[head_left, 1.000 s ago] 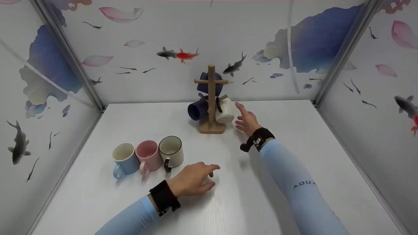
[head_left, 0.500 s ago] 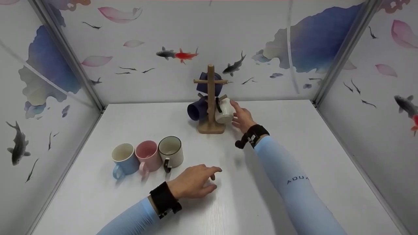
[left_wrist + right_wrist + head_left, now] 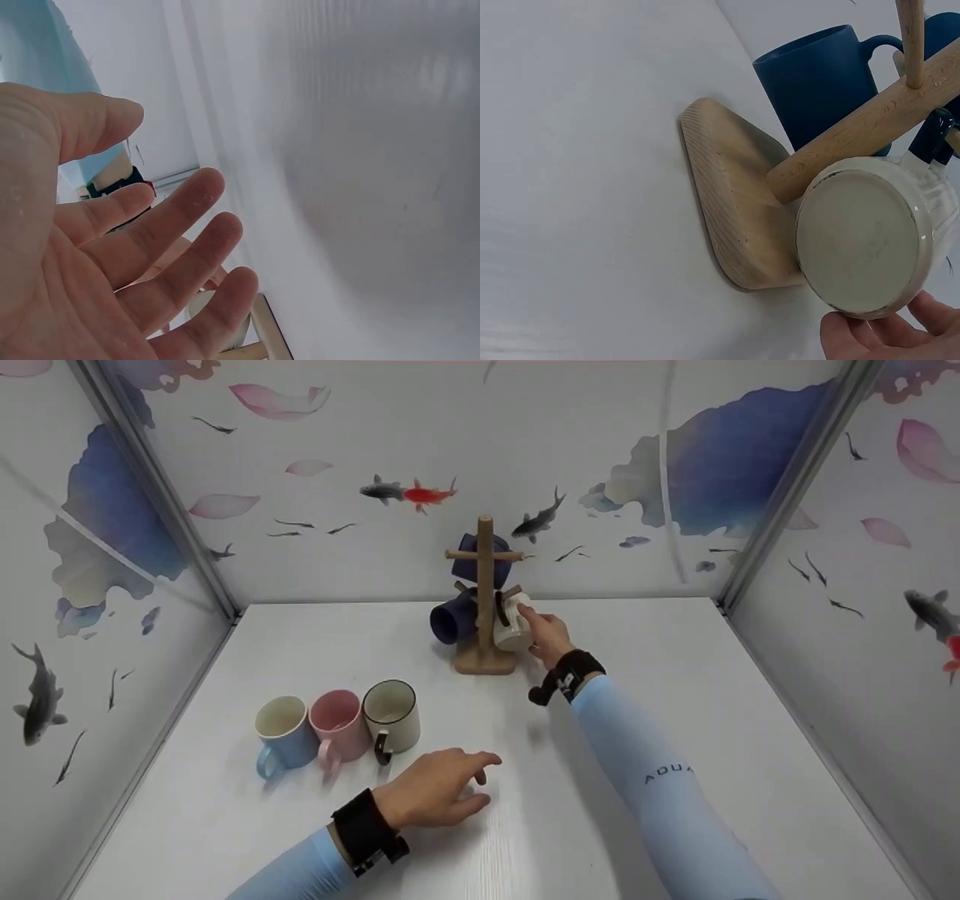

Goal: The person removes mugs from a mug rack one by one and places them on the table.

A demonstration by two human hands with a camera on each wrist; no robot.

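While a white mug (image 3: 512,634) is gripped around its side by the right hand (image 3: 551,637), the left hand (image 3: 431,787) is held with fingers loosely spread at half past six from a wooden rack (image 3: 486,611). The white mug is seen tilted at about four o'clock on the rack, its black handle turned toward the post and its pale base shown in the right wrist view. The rack is also hung with a lower navy mug (image 3: 450,621) at eight o'clock and an upper navy mug (image 3: 466,566) at twelve, partly hidden by the post. At half past seven, a blue mug (image 3: 291,742), a pink mug (image 3: 341,727) and a cream mug (image 3: 397,727) are lined up upright on the white table (image 3: 555,825). Both arms are covered by light-blue sleeves (image 3: 652,765).
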